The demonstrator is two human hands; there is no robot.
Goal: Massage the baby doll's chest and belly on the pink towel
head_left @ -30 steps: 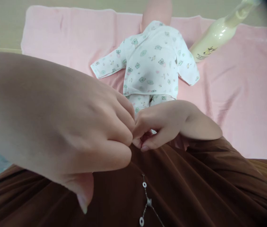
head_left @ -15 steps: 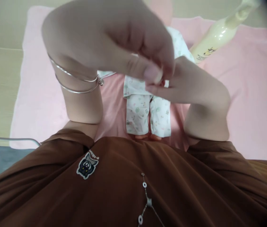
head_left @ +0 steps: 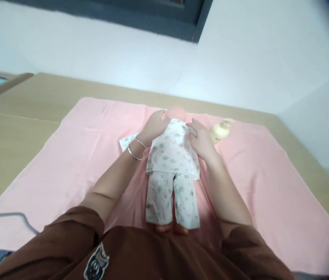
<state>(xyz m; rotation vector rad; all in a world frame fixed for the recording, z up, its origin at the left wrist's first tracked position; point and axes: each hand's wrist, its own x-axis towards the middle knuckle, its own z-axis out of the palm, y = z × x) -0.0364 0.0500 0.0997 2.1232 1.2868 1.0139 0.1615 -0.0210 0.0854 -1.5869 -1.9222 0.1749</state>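
An indoor room, exact kind unclear — white wall along the top, dark frame upper left, pale wood-toned table below.

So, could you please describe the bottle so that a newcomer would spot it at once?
On the table lies a pink cloth, with a clothed doll on it. Beside the right hand, toward the cloth's far edge, is the bottle, the only pale yellow thing there.

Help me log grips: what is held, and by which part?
Cannot be told: left hand and right hand are at the shoulders of the doll; no clear grip shows.
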